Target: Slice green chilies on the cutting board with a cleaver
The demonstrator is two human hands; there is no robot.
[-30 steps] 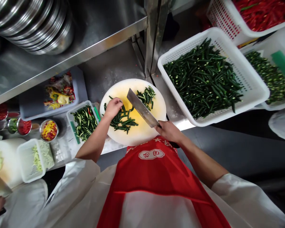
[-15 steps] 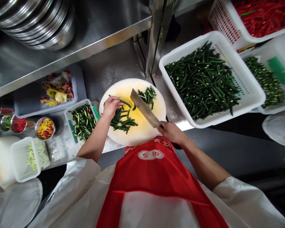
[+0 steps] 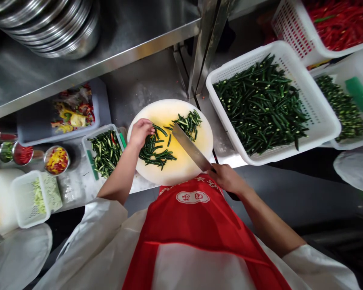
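1. The left hand (image 3: 142, 131) is bent at the fingers, its fingertips at a green pepper strip (image 3: 159, 129); whether it pinches the strip is unclear.
2. The right hand (image 3: 226, 177) is clenched round the handle of a cleaver (image 3: 192, 148), which it partly hides; no marking is legible on the blade.
3. Beneath them, on a round cutting board (image 3: 181, 173), a loose heap of green peppers (image 3: 155, 152) lies just beside the left hand; the smaller cut pile (image 3: 190, 123) is beyond the right hand, by the blade's far end.
4. The red apron (image 3: 196, 225) bears a pale badge (image 3: 192, 197) with red characters, too small to read surely; pale lettering above is foreshortened and illegible.
5. Left of the board, the forearm overlaps a tub (image 3: 85, 146) of cut green pieces.
6. Right, a white basket (image 3: 323, 121) holds more green peppers; the red pepper basket (image 3: 313, 38) and stacked bowls (image 3: 81, 36) are cut off by the frame.
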